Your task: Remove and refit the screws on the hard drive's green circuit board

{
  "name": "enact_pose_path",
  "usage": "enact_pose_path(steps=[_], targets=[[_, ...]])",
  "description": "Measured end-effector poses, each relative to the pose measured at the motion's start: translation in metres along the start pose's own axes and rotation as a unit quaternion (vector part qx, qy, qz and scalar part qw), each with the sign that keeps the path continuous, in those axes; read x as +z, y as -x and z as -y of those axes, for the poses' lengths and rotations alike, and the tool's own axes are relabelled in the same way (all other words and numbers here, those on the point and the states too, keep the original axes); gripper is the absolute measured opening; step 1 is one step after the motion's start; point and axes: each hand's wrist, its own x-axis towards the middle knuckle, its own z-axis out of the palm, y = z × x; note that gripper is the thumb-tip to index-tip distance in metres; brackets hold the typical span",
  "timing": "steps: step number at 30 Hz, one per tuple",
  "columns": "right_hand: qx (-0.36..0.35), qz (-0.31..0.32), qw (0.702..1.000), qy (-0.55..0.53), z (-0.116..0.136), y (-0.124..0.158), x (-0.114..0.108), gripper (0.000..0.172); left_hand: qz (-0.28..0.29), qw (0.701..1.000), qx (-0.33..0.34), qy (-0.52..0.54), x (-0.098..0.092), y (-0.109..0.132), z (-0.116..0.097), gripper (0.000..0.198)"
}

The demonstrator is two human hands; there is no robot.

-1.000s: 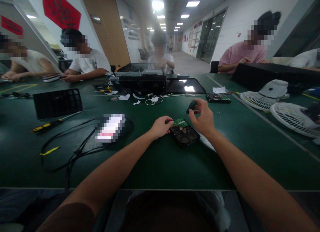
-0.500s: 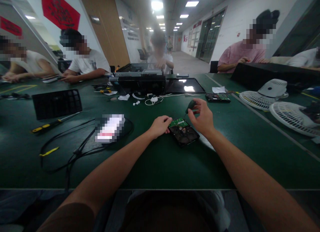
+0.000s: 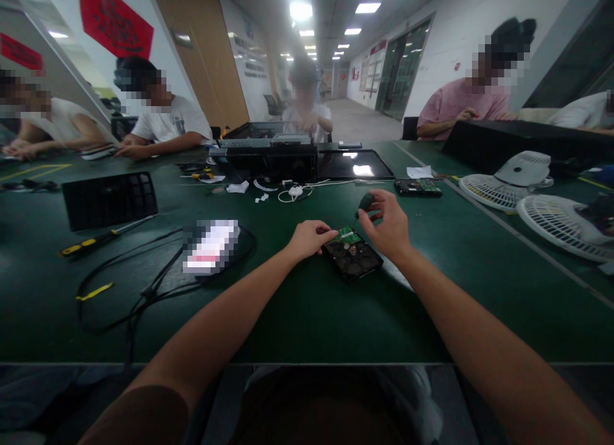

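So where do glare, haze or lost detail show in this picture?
Head view: white glare on the flat glossy black panel; head view: haze over the white-shirted person opposite; head view: coarse pixelation across the bright white rectangle; head view: thin shaft hard to make out on the dark round-handled screwdriver.

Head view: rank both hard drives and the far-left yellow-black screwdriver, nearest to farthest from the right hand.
1. Near hard drive: immediately left of the right hand.
2. Other hard drive: ahead, slightly right.
3. Yellow-black screwdriver: far left.
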Motion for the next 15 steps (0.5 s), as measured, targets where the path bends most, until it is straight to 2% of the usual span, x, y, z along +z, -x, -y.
enact_pose_path(steps=[8,15], targets=[[-0.014,-0.005,1.0,0.008,-0.0007,0.0,0.0008,0.047,0.011,1.0,-0.007,-0.007,-0.0009,-0.0005,0.0001,0.029],[0.0,-0.017,1.0,-0.017,-0.0023,0.0008,0.0036,0.046,-0.007,0.998,0.025,-0.064,-0.0016,0.0033,-0.0008,0.029]])
